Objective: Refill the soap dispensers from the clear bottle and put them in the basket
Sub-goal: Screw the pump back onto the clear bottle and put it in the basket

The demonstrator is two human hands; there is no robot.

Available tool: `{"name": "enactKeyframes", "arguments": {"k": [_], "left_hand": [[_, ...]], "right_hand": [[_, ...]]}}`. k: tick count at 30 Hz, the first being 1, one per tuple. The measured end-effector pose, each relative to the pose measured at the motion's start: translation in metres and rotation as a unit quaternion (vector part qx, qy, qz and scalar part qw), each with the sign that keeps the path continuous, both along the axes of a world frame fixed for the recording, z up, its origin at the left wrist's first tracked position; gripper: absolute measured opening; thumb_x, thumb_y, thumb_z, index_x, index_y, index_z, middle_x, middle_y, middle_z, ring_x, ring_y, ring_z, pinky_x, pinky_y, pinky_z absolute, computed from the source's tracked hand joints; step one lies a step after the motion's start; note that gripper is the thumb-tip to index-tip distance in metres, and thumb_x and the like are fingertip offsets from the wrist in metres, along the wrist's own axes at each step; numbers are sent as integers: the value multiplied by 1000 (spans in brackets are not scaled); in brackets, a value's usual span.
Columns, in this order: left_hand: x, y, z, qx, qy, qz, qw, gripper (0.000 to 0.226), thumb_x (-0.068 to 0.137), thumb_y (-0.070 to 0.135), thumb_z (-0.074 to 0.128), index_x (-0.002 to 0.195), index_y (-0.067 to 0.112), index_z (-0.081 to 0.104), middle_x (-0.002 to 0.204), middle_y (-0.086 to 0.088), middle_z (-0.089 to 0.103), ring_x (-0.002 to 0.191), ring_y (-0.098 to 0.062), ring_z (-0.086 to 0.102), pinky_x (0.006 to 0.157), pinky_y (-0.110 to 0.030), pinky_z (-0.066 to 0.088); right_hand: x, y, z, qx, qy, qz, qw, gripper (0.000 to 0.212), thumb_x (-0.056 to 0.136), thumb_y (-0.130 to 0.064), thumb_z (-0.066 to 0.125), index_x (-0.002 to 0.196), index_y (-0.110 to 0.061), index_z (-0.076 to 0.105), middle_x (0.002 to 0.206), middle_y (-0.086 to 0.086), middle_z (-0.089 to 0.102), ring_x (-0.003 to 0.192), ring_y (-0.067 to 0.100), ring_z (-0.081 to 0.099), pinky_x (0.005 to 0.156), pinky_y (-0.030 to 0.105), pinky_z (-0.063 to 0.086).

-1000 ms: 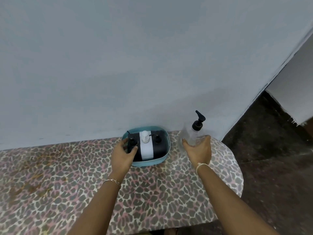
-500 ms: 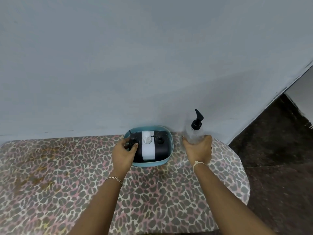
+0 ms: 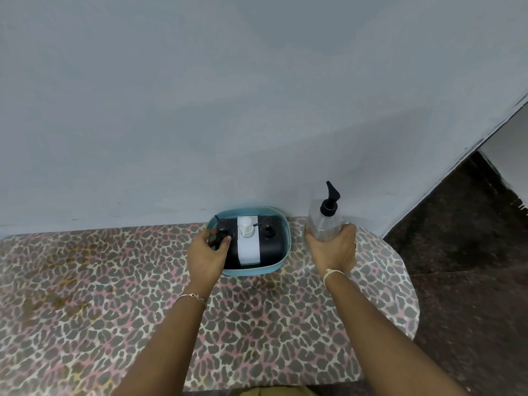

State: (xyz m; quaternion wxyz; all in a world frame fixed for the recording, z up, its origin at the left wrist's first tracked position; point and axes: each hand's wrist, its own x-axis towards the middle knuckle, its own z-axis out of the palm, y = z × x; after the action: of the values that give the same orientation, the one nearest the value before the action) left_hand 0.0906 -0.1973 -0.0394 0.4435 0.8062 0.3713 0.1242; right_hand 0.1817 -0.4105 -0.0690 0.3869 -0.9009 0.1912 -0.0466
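Left hand (image 3: pixel 207 252) grips black dispenser (image 3: pixel 222 232) in basket (image 3: pixel 251 271) by wall (image 3: pixel 228 110); right hand (image 3: pixel 333 248) grips clear bottle (image 3: pixel 324 224) near surface (image 3: pixel 114 281) right edge

Leopard-print tablecloth (image 3: pixel 114 324), pink, grey and cream, covers a table pushed against the wall; its right end is rounded. Yellow-brown stains (image 3: pixel 60 284) on the cloth's left part. Wall (image 3: pixel 228 95) pale grey-blue, plain. Dark speckled floor (image 3: pixel 471 295) to the right. White wall section (image 3: pixel 511 144) beyond the corner.
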Motion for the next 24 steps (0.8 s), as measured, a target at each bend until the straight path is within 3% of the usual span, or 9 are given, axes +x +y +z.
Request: {"name": "enactKeyframes", "arguments": {"k": [12,17,20,24], "left_hand": [[1,0,1,-3,5,-1,1000,36,86,22,71,117,7,64,113,-8,68,103,-21,64,84,-23,45],[0,3,2,-10,4,-6,1000,37,85,21,72,118,7,64,115,-9,68,105,-22,64,89,-30,49],[-1,4,4,-24,-1,-8,1000,38,85,19,72,120,6,63,117,-9,67,107,-23,63,93,-33,50],[-2,6,4,-29,-9,-24,999,41,84,17,73,122,6,62,118,-10,67,109,-23,63,92,-30,48]], "right_hand": [[-5,3,3,15,7,6,1000,79,59,-52,83,116,-15,42,113,4,56,100,30,60,75,41,50],[-7,2,1,25,3,10,1000,83,58,-49,85,120,-12,42,116,5,54,103,29,58,76,40,50],[-13,2,-3,30,3,11,999,94,58,-48,85,129,-7,39,124,9,50,113,30,52,87,43,51],[-31,4,-4,30,-17,-31,999,99,58,-44,87,132,-1,36,128,13,45,119,31,44,99,45,39]]}}
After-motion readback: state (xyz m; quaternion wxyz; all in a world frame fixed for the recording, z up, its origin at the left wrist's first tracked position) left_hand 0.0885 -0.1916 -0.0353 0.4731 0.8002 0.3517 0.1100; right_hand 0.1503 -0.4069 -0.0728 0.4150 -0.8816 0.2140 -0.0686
